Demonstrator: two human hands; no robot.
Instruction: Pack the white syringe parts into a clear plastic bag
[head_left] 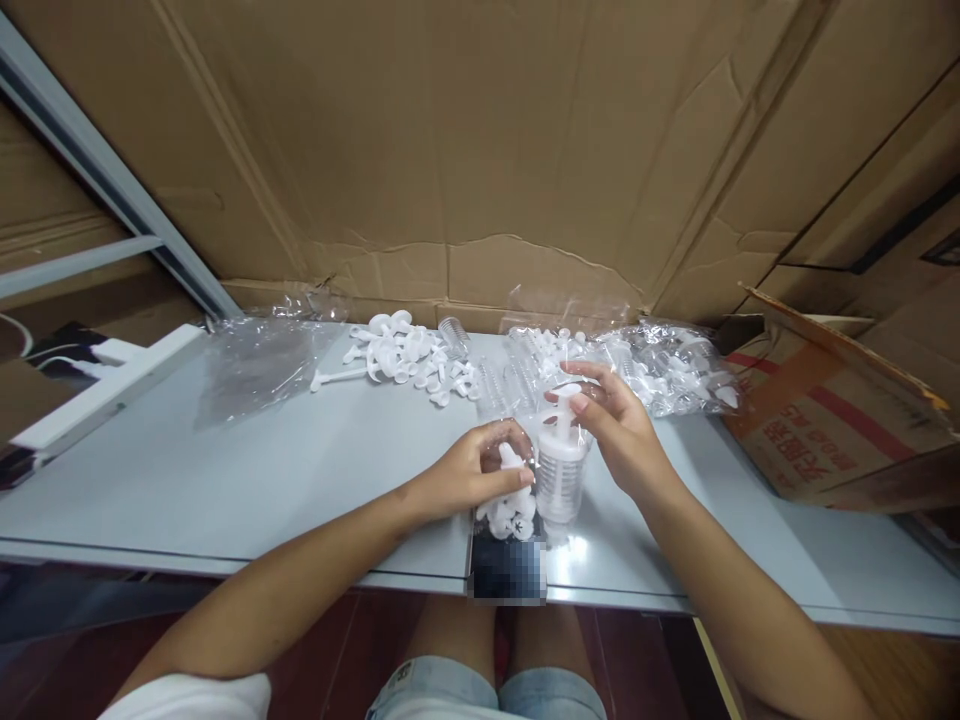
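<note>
My left hand [471, 470] is closed around a small white plastic piece [511, 458] above a little heap of similar white parts [510, 515] near the table's front edge. My right hand [611, 420] pinches the white top of a ribbed clear plastic cylinder [560, 478], which stands upright on the pale grey table [225, 470] between both hands. The two hands are almost touching.
A pile of white plastic caps [409, 355] lies at the back centre. An empty clear bag [255, 365] is at back left, bags of clear parts [660, 365] at back right. A printed cardboard box [832, 420] sits at the right edge. Cardboard sheets [480, 140] wall the back.
</note>
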